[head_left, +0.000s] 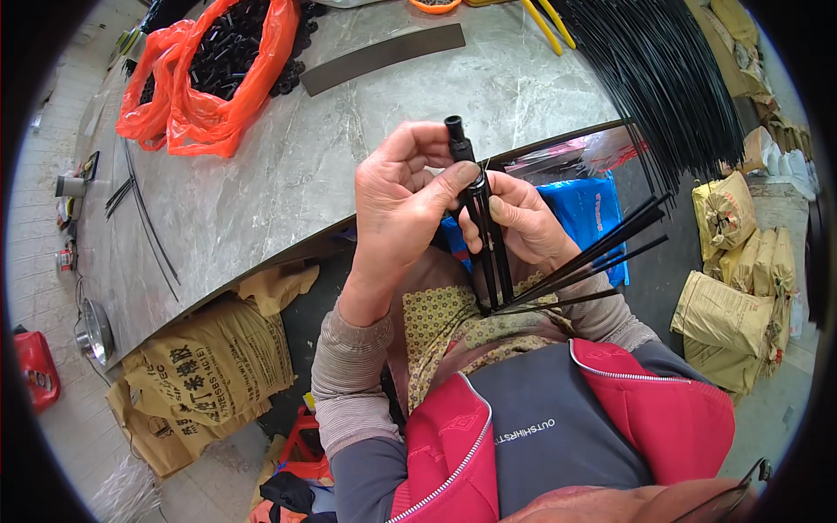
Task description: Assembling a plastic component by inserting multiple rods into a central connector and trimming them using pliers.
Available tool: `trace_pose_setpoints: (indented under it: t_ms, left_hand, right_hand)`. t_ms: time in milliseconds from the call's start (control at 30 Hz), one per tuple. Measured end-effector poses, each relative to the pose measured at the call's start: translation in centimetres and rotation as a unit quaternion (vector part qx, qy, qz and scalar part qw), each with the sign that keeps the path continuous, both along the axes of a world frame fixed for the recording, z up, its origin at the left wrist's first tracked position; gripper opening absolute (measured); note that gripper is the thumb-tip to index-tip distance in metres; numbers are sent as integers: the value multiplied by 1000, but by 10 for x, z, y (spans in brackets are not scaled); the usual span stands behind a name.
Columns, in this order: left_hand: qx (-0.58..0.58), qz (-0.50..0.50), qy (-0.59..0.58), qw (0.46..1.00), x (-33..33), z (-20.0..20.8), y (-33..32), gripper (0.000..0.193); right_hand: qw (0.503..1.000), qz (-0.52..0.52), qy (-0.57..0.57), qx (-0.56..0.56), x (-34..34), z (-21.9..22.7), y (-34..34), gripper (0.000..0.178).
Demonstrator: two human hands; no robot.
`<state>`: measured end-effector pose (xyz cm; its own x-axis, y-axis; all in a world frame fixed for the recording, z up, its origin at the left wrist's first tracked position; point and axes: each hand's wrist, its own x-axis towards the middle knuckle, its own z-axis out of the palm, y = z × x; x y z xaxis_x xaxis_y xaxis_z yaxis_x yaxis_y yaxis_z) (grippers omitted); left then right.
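My left hand (392, 196) is closed around a black tubular fitting (458, 139), thumb and fingers pinching it just below its open end. Below the fitting run slim black rods (490, 261), reaching down toward my lap. My right hand (534, 222) is closed on these rods beside the fitting, its thumb pressed against them. Several loose black rods (610, 253) fan out to the right over my right forearm. A patterned yellow cloth (436, 327) covers my lap beneath the work. The rods' lower ends are hard to make out against the cloth.
A grey marble-patterned table (261, 200) lies ahead, bearing a red plastic bag (231, 113) of small black parts, a dark curved strip (384, 59) and yellow-handled pliers (545, 26). A large bundle of black rods (663, 78) overhangs its right end. Paper sacks (209, 375) stand left below the table.
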<state>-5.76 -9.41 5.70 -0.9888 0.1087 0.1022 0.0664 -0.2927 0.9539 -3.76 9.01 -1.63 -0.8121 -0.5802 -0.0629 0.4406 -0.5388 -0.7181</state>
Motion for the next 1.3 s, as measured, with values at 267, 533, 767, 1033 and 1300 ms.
trace_pose_setpoints:
  t_ms: [267,533,767,1033,1300]
  left_hand:
    - [33,-47,-67,996,-10,-6,-1,30]
    - [74,-100,-78,989,-18,-9,1,23]
    - [96,-124,-88,984,-29,-14,3,23]
    - [137,-132,-74,979,-31,-24,3,25]
    - [154,-124,-58,978,-30,-27,4,27]
  right_hand:
    - [1000,-7,5,12,-2,1,4,34]
    - [1000,-27,4,13,-2,2,5,34]
    - [1000,-30,9,-5,-4,-5,5,36]
    - [999,-24,12,-19,-4,-7,4,38]
    - [1000,-20,14,-19,-4,-6,3,37]
